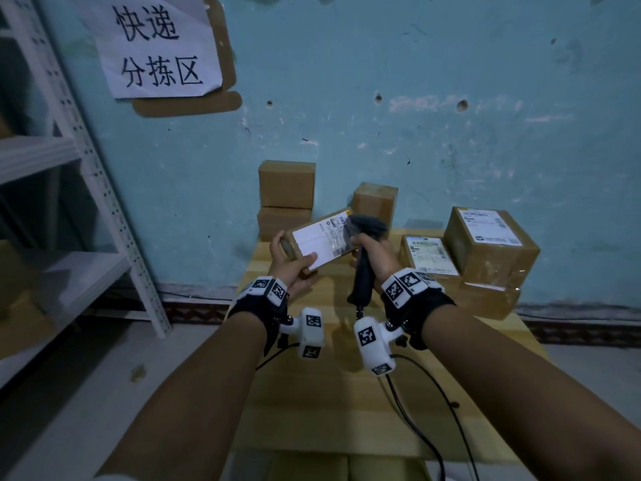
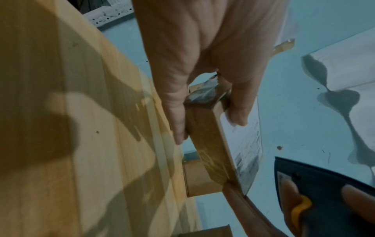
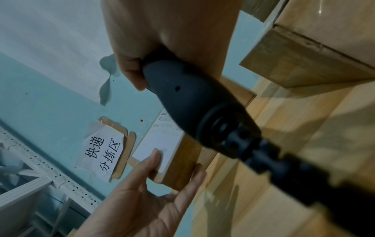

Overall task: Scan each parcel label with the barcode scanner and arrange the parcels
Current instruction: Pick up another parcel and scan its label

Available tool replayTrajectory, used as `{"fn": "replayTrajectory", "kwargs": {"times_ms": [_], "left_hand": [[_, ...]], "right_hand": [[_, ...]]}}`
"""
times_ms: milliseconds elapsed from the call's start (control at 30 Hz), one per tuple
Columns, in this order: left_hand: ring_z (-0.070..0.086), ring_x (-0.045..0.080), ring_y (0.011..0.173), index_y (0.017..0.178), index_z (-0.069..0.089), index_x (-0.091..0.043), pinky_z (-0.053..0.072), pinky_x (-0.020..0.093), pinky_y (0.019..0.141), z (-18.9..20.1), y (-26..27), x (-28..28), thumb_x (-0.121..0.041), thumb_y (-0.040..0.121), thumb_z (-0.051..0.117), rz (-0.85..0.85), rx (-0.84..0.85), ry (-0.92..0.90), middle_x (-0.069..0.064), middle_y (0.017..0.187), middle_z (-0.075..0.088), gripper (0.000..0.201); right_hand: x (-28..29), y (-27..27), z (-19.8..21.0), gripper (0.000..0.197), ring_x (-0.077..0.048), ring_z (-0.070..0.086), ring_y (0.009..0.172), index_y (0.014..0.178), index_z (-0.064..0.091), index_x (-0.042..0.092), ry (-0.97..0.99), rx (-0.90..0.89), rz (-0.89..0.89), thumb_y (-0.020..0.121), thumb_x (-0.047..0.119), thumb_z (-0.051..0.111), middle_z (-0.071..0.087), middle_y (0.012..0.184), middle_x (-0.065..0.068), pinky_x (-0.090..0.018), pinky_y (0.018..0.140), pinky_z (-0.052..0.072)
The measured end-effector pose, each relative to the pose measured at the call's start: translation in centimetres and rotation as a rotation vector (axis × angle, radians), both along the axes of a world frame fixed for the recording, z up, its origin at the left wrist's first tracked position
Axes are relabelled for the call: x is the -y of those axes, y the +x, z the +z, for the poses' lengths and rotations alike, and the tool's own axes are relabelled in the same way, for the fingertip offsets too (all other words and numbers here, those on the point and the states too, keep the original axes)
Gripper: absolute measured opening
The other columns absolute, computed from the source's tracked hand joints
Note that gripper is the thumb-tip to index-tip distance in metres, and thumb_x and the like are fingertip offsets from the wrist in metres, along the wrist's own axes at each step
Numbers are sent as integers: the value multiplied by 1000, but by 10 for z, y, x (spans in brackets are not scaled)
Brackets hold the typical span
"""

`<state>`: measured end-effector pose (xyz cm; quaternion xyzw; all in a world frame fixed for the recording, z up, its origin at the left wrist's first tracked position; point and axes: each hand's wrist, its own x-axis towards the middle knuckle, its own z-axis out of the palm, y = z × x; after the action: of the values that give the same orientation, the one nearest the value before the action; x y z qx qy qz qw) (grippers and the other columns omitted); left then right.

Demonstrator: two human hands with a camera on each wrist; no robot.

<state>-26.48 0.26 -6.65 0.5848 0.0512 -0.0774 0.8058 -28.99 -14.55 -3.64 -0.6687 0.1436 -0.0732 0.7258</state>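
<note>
My left hand point(image 1: 290, 259) grips a flat brown parcel point(image 1: 321, 237) above the far part of the wooden table point(image 1: 347, 394), thumb on its white label point(image 1: 324, 239), label side up. In the left wrist view the parcel point(image 2: 209, 144) is pinched between thumb and fingers. My right hand point(image 1: 373, 253) holds the black barcode scanner point(image 1: 364, 244) by its handle, with the scanner's head over the label's right end. The scanner handle point(image 3: 182, 93) fills the right wrist view, with the parcel point(image 3: 178, 160) beyond it.
Two stacked brown boxes point(image 1: 286, 196) and a single one point(image 1: 376, 201) stand against the blue wall. At the right are labelled parcels, a flat one point(image 1: 430, 255) and a large box point(image 1: 492, 244). A white metal shelf point(image 1: 62, 203) stands at the left. The scanner cable point(image 1: 426, 411) trails over the table.
</note>
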Motion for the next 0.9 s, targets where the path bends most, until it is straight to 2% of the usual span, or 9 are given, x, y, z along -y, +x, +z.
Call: {"fn": "replayTrajectory", "kwargs": {"times_ms": [67,133,233,333,400,500,567,633,900], "left_hand": [[50,35,111,130,20,-29,53,57,75,-1,-3,1,-4,80,68,2,-41,153,5,129,41,74],[51,34,110,119,22,-27,50,60,84,-2,-5,0,-13,76,75,-11,-65,340,5,122,43,70],[53,31,111,123,29,-16,51,51,91,-5,-7,0,-18,75,76,-5,-84,454,5,116,45,68],[57,23,97,113,36,-12,50,37,83,-8,-7,1,-22,77,74,-30,-52,485,7,117,54,53],[55,21,90,111,35,-11,46,34,82,-7,-10,3,-20,79,73,-34,-28,514,7,110,52,50],[53,28,114,129,34,-4,39,31,87,-2,-15,2,-15,79,72,-75,10,597,13,119,54,64],[50,30,122,139,29,-6,40,32,93,0,-17,1,-10,79,72,-109,17,617,16,133,51,74],[48,29,126,143,27,-7,41,30,94,2,-19,2,-3,79,70,-143,47,621,16,138,48,77],[50,32,123,139,32,-4,46,38,91,-5,-17,11,7,77,67,-179,78,578,18,135,51,72]], "right_hand": [[-1,0,1,7,-25,56,84,77,59,17,12,23,-6,72,20,65,60,82,-8,-41,83,46],[0,0,1,17,-24,58,83,85,60,15,34,41,-12,69,20,65,61,83,-7,-43,84,49],[1,-3,4,11,-21,54,67,87,59,10,22,67,-14,76,12,63,57,70,-4,-35,67,45],[1,-5,2,30,-31,64,87,99,61,9,51,74,13,71,18,64,66,88,-13,-44,85,50],[-1,-10,2,29,-29,64,87,108,57,8,85,94,26,80,11,61,66,89,-11,-43,86,50],[0,-13,1,15,-25,62,78,99,59,7,90,109,43,85,4,55,64,83,-10,-39,81,50],[0,-14,-1,7,-29,62,82,87,61,9,59,101,54,84,6,56,64,82,-12,-43,86,50],[-1,-16,-2,7,-30,61,85,83,62,11,35,98,55,83,7,57,64,83,-13,-44,88,49],[-1,-20,-1,15,-18,58,66,79,58,13,20,134,85,88,2,53,60,72,-7,-27,63,48]]}}
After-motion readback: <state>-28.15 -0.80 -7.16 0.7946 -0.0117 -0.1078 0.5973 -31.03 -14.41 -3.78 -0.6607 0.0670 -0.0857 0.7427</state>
